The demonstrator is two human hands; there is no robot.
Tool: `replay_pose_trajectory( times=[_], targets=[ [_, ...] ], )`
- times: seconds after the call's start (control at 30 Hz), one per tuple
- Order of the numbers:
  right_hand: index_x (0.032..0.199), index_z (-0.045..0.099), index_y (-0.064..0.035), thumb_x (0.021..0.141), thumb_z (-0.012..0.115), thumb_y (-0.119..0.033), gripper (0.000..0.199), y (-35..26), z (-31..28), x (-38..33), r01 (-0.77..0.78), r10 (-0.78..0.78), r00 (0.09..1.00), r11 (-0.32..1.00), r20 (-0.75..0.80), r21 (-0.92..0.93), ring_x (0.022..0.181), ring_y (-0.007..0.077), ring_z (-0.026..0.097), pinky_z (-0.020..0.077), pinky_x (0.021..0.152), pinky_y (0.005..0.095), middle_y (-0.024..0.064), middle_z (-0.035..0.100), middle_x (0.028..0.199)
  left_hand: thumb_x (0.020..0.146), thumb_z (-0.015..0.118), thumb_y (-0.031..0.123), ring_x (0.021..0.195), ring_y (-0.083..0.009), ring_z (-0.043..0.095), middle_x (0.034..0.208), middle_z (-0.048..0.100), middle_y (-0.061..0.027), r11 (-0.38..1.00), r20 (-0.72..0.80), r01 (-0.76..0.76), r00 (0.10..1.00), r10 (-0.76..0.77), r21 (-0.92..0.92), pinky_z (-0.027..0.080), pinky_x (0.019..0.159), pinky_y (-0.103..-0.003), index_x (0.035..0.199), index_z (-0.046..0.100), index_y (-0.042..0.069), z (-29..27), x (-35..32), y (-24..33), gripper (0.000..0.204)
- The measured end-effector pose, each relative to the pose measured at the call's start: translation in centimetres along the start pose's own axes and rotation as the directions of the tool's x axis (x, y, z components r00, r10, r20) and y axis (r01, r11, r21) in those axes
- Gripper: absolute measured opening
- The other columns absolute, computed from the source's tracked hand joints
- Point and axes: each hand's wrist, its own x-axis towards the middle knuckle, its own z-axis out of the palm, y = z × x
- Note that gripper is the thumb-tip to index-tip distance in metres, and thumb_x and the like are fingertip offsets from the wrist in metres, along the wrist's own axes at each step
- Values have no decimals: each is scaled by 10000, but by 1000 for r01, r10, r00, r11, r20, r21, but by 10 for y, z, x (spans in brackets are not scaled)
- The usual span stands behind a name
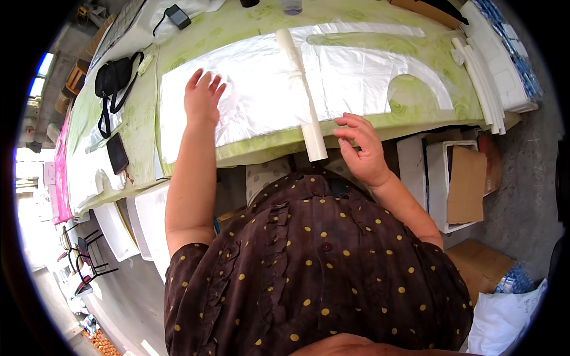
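Observation:
A thin white plastic sheet lies spread across the table, with a rounded cutout and long strap-like strips at its right end. Across it rests a pale tube, its near end sticking out past the table's front edge. Something thin seems bunched round the tube's middle. Over the left part of the sheet is my left hand, fingers apart and holding nothing; whether it touches the plastic I cannot tell. My right hand hovers just right of the tube's near end, its fingers loosely bent, apart and with nothing in them.
The table wears a green patterned cover. On its left lie a black bag and a phone; a handheld device sits farther back. Several white rolls lie at the right. Boxes stand underneath.

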Motion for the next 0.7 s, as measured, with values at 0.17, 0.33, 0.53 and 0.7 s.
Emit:
replay_pose_trajectory(
  times=[0.17,0.33,0.53,0.7],
  targets=[
    [1007,685,-64,815,647,11,210,3,4,-2,21,-20,999,1000,28,-22,1157,343,583,469,987,417,119,665,1152,926,628,143,1173,-258,599,1311,596,-128,620,605,-595,762,232,511,483,987,-358,1320,574,56,33,-32,-74,408],
    [1047,684,-58,819,657,-20,233,1,7,6,15,-13,997,999,72,-31,1191,346,563,456,1017,426,131,649,1188,882,557,108,1260,-332,527,1359,561,-146,205,728,-738,672,136,643,428,1064,-432,1393,477,82,44,-58,-83,518],
    [1133,669,-56,826,695,-118,314,1,26,20,33,-28,969,999,245,-17,1313,376,476,401,1090,450,150,582,1316,881,567,116,1287,-327,515,1368,554,-144,170,717,-726,687,121,667,417,1084,-426,1472,390,99,40,-54,-86,618],
    [1091,686,-64,814,723,-160,296,-2,42,33,117,-107,934,993,340,-9,1310,383,476,396,1092,464,149,587,1311,894,569,87,1240,-321,552,1327,591,-157,211,764,-752,644,33,625,471,1012,-404,1400,515,80,34,-35,-62,509]
  ],
)
